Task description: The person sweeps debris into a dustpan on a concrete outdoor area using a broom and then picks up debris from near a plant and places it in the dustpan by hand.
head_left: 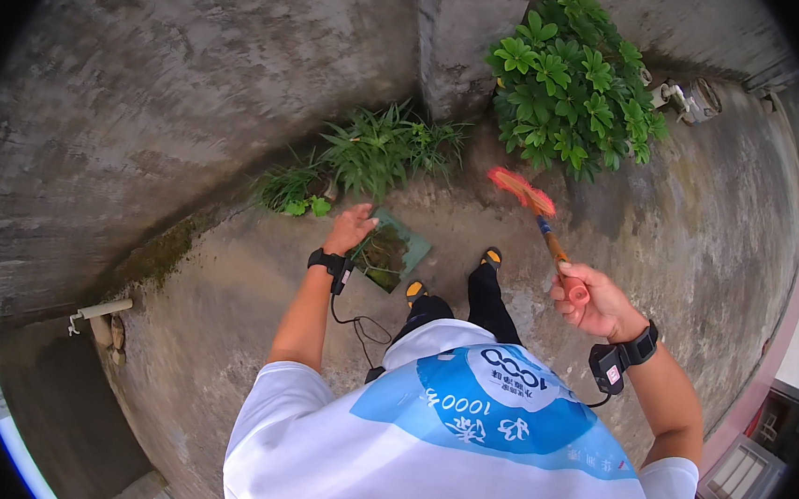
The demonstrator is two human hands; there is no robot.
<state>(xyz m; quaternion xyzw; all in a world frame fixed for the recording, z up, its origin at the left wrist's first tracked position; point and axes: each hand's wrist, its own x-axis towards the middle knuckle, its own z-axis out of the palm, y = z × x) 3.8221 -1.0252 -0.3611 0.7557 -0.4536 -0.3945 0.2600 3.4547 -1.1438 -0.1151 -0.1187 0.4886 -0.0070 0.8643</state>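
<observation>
My right hand (590, 302) is wrapped round the orange-red grip of a short-handled tool (554, 245). Its wooden shaft has a blue band, and its long head is brown with a bright red edge; I cannot tell its exact kind. The head points away from me, above the concrete. My left hand (351, 230) reaches out with its fingers extended, over the left side of a green rectangular container (417, 250). Soil and bits of green plant (381, 256) lie in that container. Whether the left fingers touch its rim is unclear.
Grassy plants (374, 149) grow along the foot of the concrete wall (197, 74). A leafy bush (577, 85) stands beyond the tool, near the wall corner. Ahead of my shoes (491, 257) is the container. A white pipe (106, 309) sticks out at the left.
</observation>
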